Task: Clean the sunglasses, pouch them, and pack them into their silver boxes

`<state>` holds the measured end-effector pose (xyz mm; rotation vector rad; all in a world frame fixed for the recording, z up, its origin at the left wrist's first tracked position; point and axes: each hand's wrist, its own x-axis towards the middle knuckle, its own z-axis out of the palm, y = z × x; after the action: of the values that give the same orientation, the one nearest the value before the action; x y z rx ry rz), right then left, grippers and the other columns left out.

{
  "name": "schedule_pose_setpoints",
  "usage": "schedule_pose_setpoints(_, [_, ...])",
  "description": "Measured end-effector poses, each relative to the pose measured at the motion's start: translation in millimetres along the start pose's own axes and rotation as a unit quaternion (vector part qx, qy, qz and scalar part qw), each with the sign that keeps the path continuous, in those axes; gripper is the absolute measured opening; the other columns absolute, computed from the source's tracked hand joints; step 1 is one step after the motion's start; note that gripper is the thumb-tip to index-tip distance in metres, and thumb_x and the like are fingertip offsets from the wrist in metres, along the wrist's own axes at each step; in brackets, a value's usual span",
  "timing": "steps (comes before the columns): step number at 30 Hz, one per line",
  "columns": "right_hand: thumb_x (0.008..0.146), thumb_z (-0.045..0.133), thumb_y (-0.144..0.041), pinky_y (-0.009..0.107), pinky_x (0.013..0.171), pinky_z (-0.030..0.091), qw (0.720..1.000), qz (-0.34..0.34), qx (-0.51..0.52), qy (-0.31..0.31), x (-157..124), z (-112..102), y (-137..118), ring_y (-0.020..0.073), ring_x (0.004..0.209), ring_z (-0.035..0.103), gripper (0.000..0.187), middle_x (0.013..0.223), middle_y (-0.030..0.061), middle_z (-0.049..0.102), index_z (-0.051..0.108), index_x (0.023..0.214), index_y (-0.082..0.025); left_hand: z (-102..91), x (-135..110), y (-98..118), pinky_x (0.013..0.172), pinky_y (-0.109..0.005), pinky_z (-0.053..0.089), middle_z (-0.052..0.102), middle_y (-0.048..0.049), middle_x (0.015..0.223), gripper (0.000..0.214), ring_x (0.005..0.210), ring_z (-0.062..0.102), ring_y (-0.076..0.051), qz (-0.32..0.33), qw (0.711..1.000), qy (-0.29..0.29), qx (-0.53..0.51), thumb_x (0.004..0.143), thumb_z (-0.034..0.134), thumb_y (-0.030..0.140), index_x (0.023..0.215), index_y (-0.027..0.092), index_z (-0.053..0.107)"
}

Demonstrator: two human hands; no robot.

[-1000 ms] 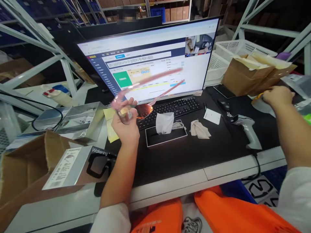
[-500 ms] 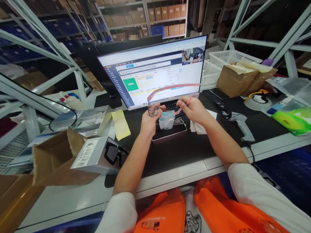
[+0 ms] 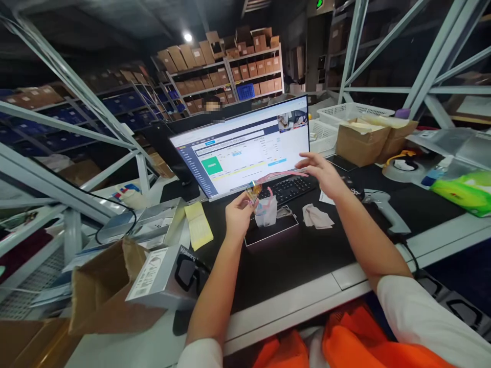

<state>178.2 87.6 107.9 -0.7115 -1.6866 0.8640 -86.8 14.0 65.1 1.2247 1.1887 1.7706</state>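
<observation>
Pinched by one lens in my left hand (image 3: 238,214) is a pair of glasses (image 3: 253,191) with pink temple arms. The lens shines yellow and blue. One pink temple stretches right, its end close under the fingers of my right hand (image 3: 322,174). Those fingers are spread apart and appear to hold nothing; whether one touches the temple is unclear. Below the glasses, a translucent white pouch (image 3: 266,212) stands at a shallow dark box (image 3: 274,234) with a pale rim. A crumpled grey-white cloth (image 3: 317,216) lies to the box's right.
A monitor (image 3: 245,153) and keyboard (image 3: 291,190) stand behind my hands. Yellow slips (image 3: 198,225), a silver eyewear box (image 3: 164,276) and an open carton (image 3: 103,291) are at left. A barcode scanner (image 3: 383,207), tape roll (image 3: 401,166) and green packet (image 3: 466,191) sit right.
My right hand has let go of the pink temple and its fingers have spread. The glasses have turned and tipped lower in my left hand. The camera view has tilted up.
</observation>
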Motion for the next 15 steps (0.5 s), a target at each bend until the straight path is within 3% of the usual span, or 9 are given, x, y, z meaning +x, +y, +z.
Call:
schedule_pose_setpoints(2, [0.094,0.052,-0.040,0.043,0.103,0.048,0.999,-0.028,-0.028,-0.034,-4,12,-4,0.0245,0.111,0.066,0.041,0.112,0.0070,0.074,0.065,0.130,-0.024,0.8,-1,0,0.074,-0.029,0.056,0.078,-0.0048,0.087,0.043,0.079,0.071,-0.018,0.000,1.000,0.009,0.000,0.059,0.093,0.037,0.095,0.016,0.080])
schedule_pose_setpoints(6, [0.100,0.047,-0.043,0.037,0.094,0.051,0.985,-0.037,-0.135,-0.103,-14,43,-12,0.0241,0.100,0.070,0.037,0.103,0.0069,0.078,0.076,0.104,-0.019,5.6,-4,1,0.079,-0.034,0.057,0.079,-0.0071,0.085,0.054,0.076,0.074,-0.020,-0.051,0.997,0.022,-0.048,0.055,0.096,0.042,0.097,0.015,0.077])
schedule_pose_setpoints(10, [0.097,0.054,-0.051,0.035,0.097,0.051,0.983,-0.032,-0.056,-0.170,-14,60,2,0.0242,0.108,0.070,0.042,0.111,0.0070,0.077,0.078,0.111,-0.019,8.0,-4,1,0.079,-0.035,0.058,0.079,-0.0083,0.087,0.057,0.076,0.076,-0.022,-0.089,0.992,0.001,-0.085,0.053,0.097,0.043,0.097,0.014,0.075])
schedule_pose_setpoints(12, [0.099,0.047,-0.053,0.036,0.104,0.049,0.987,0.016,-0.038,-0.154,-8,63,17,0.0239,0.116,0.068,0.049,0.121,0.0094,0.075,0.075,0.118,-0.018,5.8,-1,2,0.078,-0.034,0.058,0.079,-0.0076,0.087,0.058,0.076,0.076,-0.021,-0.075,0.992,0.014,-0.102,0.053,0.097,0.045,0.097,0.014,0.074])
schedule_pose_setpoints(15, [0.102,0.043,-0.048,0.034,0.104,0.049,0.970,0.127,-0.139,-0.157,7,65,42,0.0223,0.116,0.067,0.049,0.125,0.0122,0.073,0.072,0.123,-0.015,-2.1,7,5,0.081,-0.032,0.057,0.079,-0.0053,0.086,0.060,0.077,0.076,-0.018,-0.034,0.990,0.044,-0.129,0.051,0.098,0.044,0.096,0.015,0.073])
